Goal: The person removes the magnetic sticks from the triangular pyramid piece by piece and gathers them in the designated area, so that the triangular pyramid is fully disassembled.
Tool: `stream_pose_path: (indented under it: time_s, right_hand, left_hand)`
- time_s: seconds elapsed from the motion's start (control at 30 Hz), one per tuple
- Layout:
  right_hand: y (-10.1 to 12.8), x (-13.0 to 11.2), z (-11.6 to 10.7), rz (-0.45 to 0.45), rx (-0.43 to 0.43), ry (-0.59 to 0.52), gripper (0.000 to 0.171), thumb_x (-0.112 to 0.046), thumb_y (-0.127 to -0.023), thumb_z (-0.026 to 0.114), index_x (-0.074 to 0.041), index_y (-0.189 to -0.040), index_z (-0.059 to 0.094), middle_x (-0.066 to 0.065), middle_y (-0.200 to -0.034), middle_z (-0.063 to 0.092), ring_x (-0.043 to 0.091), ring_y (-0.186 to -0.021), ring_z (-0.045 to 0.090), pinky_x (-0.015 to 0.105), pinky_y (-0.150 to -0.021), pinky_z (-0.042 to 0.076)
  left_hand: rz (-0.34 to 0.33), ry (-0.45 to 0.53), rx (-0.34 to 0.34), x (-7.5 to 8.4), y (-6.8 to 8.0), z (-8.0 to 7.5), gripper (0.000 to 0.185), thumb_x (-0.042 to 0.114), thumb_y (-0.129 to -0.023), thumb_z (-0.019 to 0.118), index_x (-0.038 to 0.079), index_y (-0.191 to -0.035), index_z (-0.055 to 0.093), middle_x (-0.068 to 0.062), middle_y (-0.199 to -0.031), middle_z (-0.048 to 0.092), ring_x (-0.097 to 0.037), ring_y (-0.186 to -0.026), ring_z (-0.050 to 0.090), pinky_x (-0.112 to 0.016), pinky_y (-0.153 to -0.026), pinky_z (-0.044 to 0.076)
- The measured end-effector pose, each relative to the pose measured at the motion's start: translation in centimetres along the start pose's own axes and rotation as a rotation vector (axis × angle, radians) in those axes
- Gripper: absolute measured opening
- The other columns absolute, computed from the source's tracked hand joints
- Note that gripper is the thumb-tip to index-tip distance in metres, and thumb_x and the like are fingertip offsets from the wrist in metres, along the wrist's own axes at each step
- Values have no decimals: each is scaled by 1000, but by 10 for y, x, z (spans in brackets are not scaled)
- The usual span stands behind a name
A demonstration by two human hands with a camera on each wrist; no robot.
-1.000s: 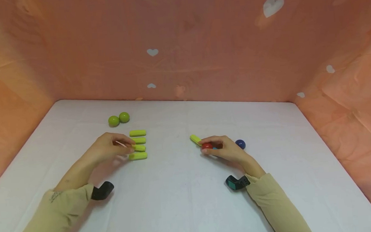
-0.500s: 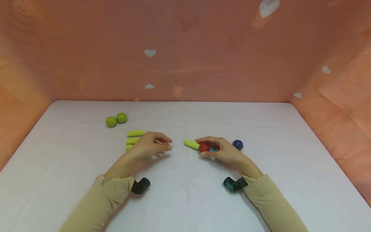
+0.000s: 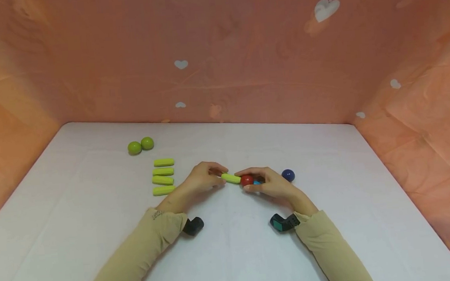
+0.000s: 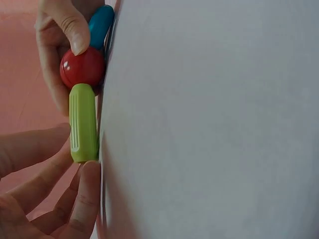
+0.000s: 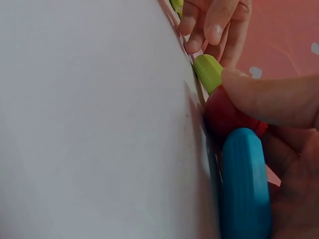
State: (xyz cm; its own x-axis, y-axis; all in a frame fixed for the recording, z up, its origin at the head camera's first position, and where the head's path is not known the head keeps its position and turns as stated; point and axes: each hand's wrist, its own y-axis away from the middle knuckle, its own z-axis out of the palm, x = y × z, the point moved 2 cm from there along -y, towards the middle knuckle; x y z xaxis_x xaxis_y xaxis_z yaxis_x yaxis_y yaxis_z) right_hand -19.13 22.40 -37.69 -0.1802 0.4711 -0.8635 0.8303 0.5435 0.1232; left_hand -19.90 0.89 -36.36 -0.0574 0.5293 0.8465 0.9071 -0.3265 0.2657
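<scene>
A red ball (image 3: 246,180) joins a light green bar (image 3: 230,178) on its left and a blue bar (image 3: 257,182) on its right, low over the white table (image 3: 233,253). My right hand (image 3: 253,177) grips the red ball, thumb (image 4: 75,31) on top, with the blue bar (image 5: 245,184) against its fingers. My left hand (image 3: 216,176) pinches the free end of the green bar (image 4: 83,122) between thumb and fingers (image 4: 85,194). The right wrist view shows the green bar (image 5: 208,71) meeting the ball (image 5: 224,117).
Several more green bars (image 3: 163,176) lie in a neat column left of my hands. Two green balls (image 3: 141,145) sit farther back left, and a dark blue ball (image 3: 288,175) lies just right of my right hand. Orange cloth walls (image 3: 220,71) enclose the table.
My left hand has left the column of green bars and travelled right to the green bar that my right hand holds out. The right hand has barely moved.
</scene>
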Motion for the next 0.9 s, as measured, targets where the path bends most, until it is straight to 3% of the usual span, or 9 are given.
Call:
stream_pose_path:
  time_s: [0.17, 0.43, 0.57, 0.73, 0.9]
  right_hand:
    - [-1, 0, 0, 21, 8, 2, 40, -12, -87, 69, -12, -127, 62, 10, -129, 59, 21, -109, 51, 36, -95, 41]
    - [-1, -2, 1, 40, 46, 12, 39, -14, -88, 69, -13, -126, 63, 8, -130, 59, 20, -108, 53, 34, -93, 43]
    - [-2, -3, 2, 45, 59, 12, 40, -16, -87, 70, -13, -126, 63, 8, -131, 59, 20, -110, 55, 35, -94, 44]
    - [0, -1, 0, 66, 91, -24, 43, -20, -88, 70, -10, -129, 60, 10, -128, 61, 23, -114, 57, 37, -97, 46]
    - [0, 1, -1, 79, 107, -54, 43, -21, -89, 68, -9, -129, 60, 12, -125, 63, 24, -112, 60, 37, -96, 48]
  left_hand:
    - [-11, -8, 0, -1, -2, 2, 33, 5, -83, 69, 5, -115, 68, -13, -114, 65, -21, -97, 59, -26, -78, 49]
    - [-1, 19, -12, -4, -3, 4, 27, 4, -80, 72, 2, -107, 70, -5, -87, 61, -14, -80, 51, -18, -65, 43]
    - [17, -8, -14, -4, 0, 3, 23, 7, -81, 73, 2, -103, 72, -5, -88, 63, -15, -83, 52, -21, -70, 43]
    - [-7, -20, 11, -6, 3, -2, 21, 9, -83, 72, 4, -104, 72, -8, -97, 67, -18, -91, 55, -29, -82, 45]
    - [1, -9, 20, -10, 3, -5, 23, 11, -85, 71, 3, -106, 71, -9, -97, 68, -17, -90, 56, -25, -77, 45]
